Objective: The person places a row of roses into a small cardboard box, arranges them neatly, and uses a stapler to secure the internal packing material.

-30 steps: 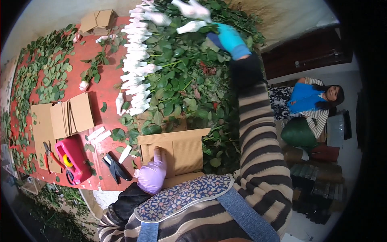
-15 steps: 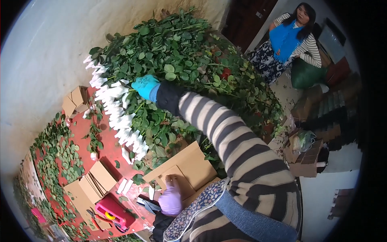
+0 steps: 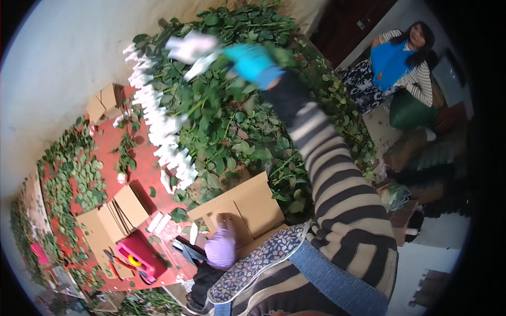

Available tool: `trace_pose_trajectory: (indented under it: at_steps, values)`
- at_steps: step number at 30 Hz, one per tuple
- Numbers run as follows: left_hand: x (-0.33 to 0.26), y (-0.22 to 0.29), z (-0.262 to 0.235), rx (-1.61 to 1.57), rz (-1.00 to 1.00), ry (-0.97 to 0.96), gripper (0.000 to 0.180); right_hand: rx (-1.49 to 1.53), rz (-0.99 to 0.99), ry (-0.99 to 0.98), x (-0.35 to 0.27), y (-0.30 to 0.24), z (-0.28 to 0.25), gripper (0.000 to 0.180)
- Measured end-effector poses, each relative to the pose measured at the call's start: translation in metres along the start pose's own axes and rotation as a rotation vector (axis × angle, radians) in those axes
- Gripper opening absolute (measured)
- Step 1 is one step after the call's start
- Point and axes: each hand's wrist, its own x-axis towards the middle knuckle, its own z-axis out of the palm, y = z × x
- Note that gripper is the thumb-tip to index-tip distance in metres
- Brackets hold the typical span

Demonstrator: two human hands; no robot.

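My right hand (image 3: 253, 64), in a teal glove, is closed round rose stems and raised over the heap of leafy roses (image 3: 232, 131). White-sleeved rose heads (image 3: 192, 50) stick out to the left of this hand, blurred by motion; I cannot tell how many. A row of other roses in white sleeves (image 3: 161, 124) lies along the heap's left edge. In a purple glove with bare fingertips, my left hand (image 3: 220, 247) lies with its fingers stretched over a piece of brown cardboard (image 3: 253, 203) at the table's near side.
Left of the cardboard are white strips (image 3: 158, 223), a pink tool holder (image 3: 139, 258), red-handled pruners (image 3: 117, 262) and folded cardboard (image 3: 124, 210). Loose leaves and a rose (image 3: 122, 178) lie on the red tabletop (image 3: 108, 152). Another person (image 3: 392, 63) stands at the far right.
My right hand has lifted from the row of sleeved roses and moved right and away, bringing white-sleeved roses with it. My left hand stays on the cardboard. The view has shifted slightly.
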Motion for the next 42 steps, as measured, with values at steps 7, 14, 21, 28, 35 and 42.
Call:
trace_pose_trajectory:
  at_steps: [7,14,21,28,35,42]
  values:
    - [-0.002,0.004,0.01,0.119,-0.036,0.003,0.052,0.085,-0.018,0.069,-0.054,0.019,-0.11,0.045]
    - [0.003,0.0,0.01,0.104,-0.02,-0.043,0.054,0.122,-0.318,-0.224,-0.067,0.052,-0.068,0.055]
    - [-0.001,0.001,0.012,0.016,-0.06,-0.047,0.055,-0.229,-0.677,-0.539,-0.077,0.027,-0.043,0.054]
    - [-0.003,0.003,0.018,0.015,-0.058,-0.056,0.058,-0.047,0.0,-0.977,-0.145,0.042,0.029,0.035]
    - [-0.003,-0.006,0.018,-0.021,-0.012,-0.009,0.059,-0.474,-0.459,-1.03,-0.158,0.072,0.071,0.041]
    - [-0.004,-0.005,0.017,0.016,-0.052,-0.132,0.059,-0.165,-0.181,-0.414,-0.149,0.036,-0.043,0.046]
